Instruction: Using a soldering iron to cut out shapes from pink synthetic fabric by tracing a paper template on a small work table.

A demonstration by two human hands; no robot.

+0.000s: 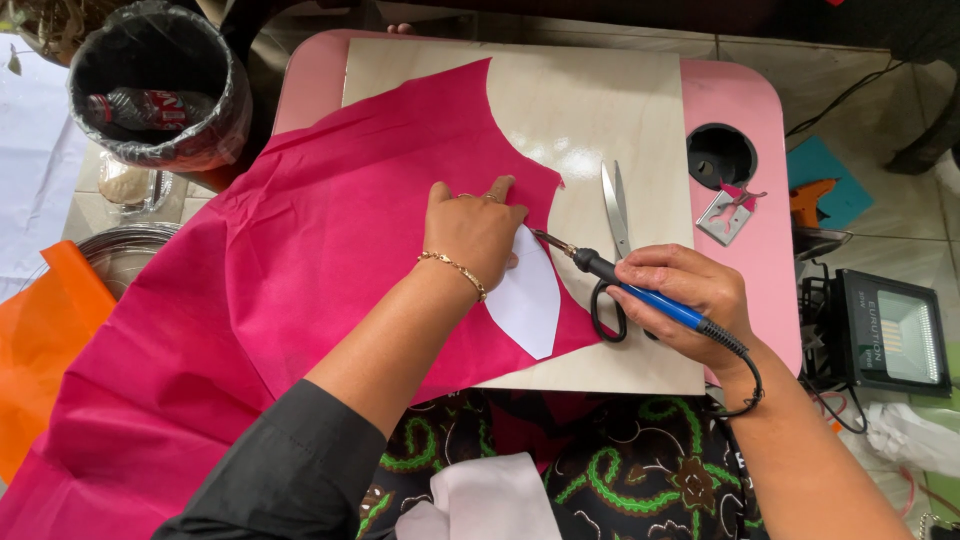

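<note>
Firmly, a white paper template (527,300) is pressed onto the pink fabric (300,270) by the flattened left hand (475,228). Just right of the template, a blue-handled soldering iron (640,293) is gripped by the right hand (685,300), beside scissors (614,235).

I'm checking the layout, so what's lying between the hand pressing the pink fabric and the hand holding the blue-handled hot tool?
In the head view, between the left hand and right hand lie the white paper template, pink fabric's edge, bare wooden board, and the tool's tip.
</note>
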